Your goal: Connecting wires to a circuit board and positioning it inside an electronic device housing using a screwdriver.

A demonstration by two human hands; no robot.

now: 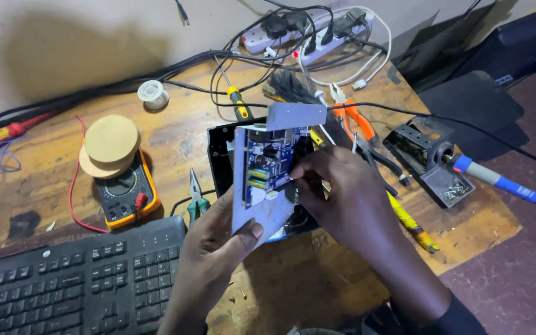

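My left hand [215,245] grips the lower edge of a grey metal bracket [262,211] that carries a blue circuit board [266,162], thumb pressed on the plate's front. My right hand [345,198] holds the right side of the same assembly, fingers curled at the board's edge. The board stands upright over a black plastic case [219,152] lying on the wooden bench [317,279]. A bent metal tab [296,116] sticks out at the top of the bracket.
A black keyboard [63,285] lies front left. An orange multimeter [122,195] with two round wooden discs [110,146] sits left. Green-handled pliers [196,201], a yellow screwdriver [238,102], orange pliers [358,121], a soldering iron [497,180] on its stand [426,158], solder reel [153,94] and a power strip [305,31] surround the work.
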